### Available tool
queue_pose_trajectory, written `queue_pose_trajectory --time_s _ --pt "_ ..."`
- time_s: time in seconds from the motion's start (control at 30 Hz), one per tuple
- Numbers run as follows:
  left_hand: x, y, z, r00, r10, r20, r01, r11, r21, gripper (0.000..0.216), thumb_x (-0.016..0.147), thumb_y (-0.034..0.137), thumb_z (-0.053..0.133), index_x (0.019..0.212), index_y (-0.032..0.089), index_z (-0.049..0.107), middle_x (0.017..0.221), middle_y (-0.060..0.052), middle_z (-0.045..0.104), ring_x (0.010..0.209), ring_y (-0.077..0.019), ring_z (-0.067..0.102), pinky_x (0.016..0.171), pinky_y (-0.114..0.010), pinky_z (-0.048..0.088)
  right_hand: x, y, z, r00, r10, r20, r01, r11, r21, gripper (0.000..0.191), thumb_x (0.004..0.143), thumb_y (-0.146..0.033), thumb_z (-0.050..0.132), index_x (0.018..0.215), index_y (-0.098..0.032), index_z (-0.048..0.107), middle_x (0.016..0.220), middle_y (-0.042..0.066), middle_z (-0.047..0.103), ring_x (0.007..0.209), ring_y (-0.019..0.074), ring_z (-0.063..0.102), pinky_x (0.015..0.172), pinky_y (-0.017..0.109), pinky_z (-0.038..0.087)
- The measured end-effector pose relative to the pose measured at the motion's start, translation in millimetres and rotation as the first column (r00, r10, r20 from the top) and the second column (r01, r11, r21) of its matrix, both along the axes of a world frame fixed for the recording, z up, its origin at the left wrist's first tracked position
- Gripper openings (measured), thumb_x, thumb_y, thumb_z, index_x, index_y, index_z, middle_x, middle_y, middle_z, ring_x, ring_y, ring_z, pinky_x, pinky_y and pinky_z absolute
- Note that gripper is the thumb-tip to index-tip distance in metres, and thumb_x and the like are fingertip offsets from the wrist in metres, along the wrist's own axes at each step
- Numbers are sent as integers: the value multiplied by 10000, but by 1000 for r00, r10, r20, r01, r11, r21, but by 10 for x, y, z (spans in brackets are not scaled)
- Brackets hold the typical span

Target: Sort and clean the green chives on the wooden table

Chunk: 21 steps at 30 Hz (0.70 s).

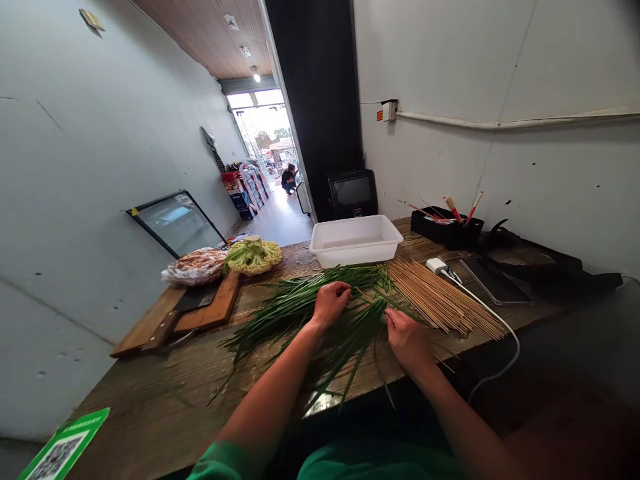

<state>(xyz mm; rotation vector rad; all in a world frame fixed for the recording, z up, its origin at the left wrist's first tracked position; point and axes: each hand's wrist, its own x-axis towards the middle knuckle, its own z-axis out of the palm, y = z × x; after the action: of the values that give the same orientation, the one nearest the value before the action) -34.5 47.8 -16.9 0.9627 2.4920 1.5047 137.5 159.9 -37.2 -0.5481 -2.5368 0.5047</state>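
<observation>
A heap of long green chive leaves (pixel 295 310) lies spread on the wooden table (pixel 150 400) in front of me. My left hand (pixel 330 301) rests on the heap with its fingers curled into the leaves. My right hand (pixel 406 335) is closed in a pinch on a few leaves at the heap's right side. A pile of thin bamboo skewers (pixel 440 300) lies just right of the chives, close to my right hand.
A white plastic tub (pixel 356 240) stands behind the chives. At the left are a cutting board (pixel 210 313) with a cleaver (pixel 175 317), a cauliflower (pixel 253 256) and a wrapped packet (pixel 196 265). A charger and cable (pixel 480 303), a tablet (pixel 493 280) and a black tray (pixel 447 229) lie right.
</observation>
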Motion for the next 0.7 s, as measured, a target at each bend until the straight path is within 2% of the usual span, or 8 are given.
queue_pose_trajectory --time_s 0.2,0.5,0.7 --pt "-11 6 -31 998 -43 53 40 998 58 176 762 202 548 870 124 663 685 -35 692 570 -106 624 582 -217 502 2 -4 9 1000 6 -11 -6 1000 16 324 935 -251 333 1034 -195 637 958 56 679 872 144 624 731 217 409" --pt "-17 7 -29 997 -56 50 52 996 77 177 768 223 563 881 130 662 695 -36 696 589 -112 631 602 -225 514 6 -17 23 1000 -14 6 14 1000 6 320 932 -249 337 1034 -205 637 950 56 679 844 140 627 705 217 409" --pt "11 6 2 994 -57 90 49 995 91 166 760 205 560 868 124 656 690 -37 690 575 -111 626 586 -224 510 5 -15 7 1000 1 -17 -2 1000 -21 323 929 -244 339 1056 -191 630 966 56 675 885 150 622 741 218 409"
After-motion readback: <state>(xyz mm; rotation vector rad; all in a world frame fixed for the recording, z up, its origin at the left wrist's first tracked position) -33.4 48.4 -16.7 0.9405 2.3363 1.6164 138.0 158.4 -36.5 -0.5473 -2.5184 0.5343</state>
